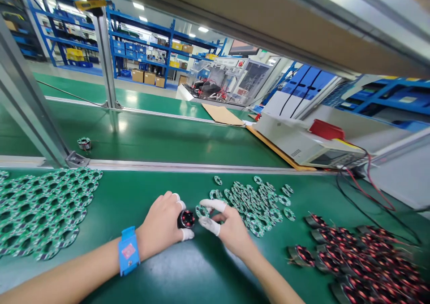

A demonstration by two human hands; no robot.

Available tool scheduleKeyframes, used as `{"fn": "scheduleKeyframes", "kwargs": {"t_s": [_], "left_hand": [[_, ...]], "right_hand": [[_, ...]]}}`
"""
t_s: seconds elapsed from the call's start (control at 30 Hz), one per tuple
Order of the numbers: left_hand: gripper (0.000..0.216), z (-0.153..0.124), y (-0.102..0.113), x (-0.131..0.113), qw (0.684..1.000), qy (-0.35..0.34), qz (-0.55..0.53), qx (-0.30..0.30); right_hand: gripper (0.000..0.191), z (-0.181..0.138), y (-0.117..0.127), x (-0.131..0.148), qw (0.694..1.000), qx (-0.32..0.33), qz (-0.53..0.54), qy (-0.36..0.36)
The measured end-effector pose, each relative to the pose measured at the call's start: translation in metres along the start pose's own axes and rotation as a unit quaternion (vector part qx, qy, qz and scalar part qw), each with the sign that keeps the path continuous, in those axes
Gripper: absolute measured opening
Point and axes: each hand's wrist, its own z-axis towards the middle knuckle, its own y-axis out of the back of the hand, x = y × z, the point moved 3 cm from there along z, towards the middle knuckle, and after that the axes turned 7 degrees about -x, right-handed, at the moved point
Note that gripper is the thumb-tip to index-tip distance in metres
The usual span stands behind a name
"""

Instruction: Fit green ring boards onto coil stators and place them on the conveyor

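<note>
My left hand, with white finger cots and a blue wrist strap, is closed around a motor stator, black with reddish copper windings. Just to its right, my right hand pinches a ring-shaped green circuit board between white-covered thumb and forefinger. The board and stator are close together but look apart. Behind my right hand lies a loose pile of similar ring boards.
Copper-wound stators crowd the right side. A sheet of joined ring boards covers the left. One stator with a board stands beyond the metal rail. A grey-white instrument with cables sits at the back right.
</note>
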Motion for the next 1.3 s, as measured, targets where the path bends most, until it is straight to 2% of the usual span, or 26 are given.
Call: {"fn": "scheduleKeyframes", "kwargs": {"t_s": [0.13,0.37,0.6,0.73,0.9,1.0,1.13,1.3], "left_hand": [[0.033,-0.001,-0.007,0.005,1.0,-0.006,0.01,0.009],[0.027,0.0,-0.008,0.007,1.0,-0.01,0.011,0.016],[0.024,0.0,-0.007,0.007,1.0,-0.014,0.008,0.013],[0.022,0.001,-0.009,0.006,1.0,-0.01,0.005,0.028],[0.017,0.002,-0.003,0.006,0.999,-0.003,0.004,0.038],[0.027,-0.001,0.009,0.001,0.999,-0.012,-0.019,0.036],[0.023,-0.012,0.007,-0.012,0.996,-0.081,-0.014,0.03],[0.026,-0.021,-0.015,-0.017,0.98,-0.179,0.081,-0.022]], "right_hand": [[0.038,-0.004,-0.013,-0.003,0.997,0.008,0.048,0.056],[0.031,-0.007,-0.025,0.006,0.974,-0.021,-0.094,0.207],[0.029,-0.014,-0.026,0.001,0.949,-0.049,-0.171,0.26],[0.03,-0.015,-0.028,0.001,0.955,-0.052,-0.157,0.246],[0.029,-0.01,-0.03,0.008,0.98,0.023,-0.092,0.172],[0.026,-0.008,-0.031,0.01,0.988,0.041,-0.077,0.13],[0.03,-0.007,-0.029,0.007,0.993,0.057,-0.05,0.095],[0.043,-0.004,-0.02,0.0,0.986,0.156,0.028,0.044]]}}
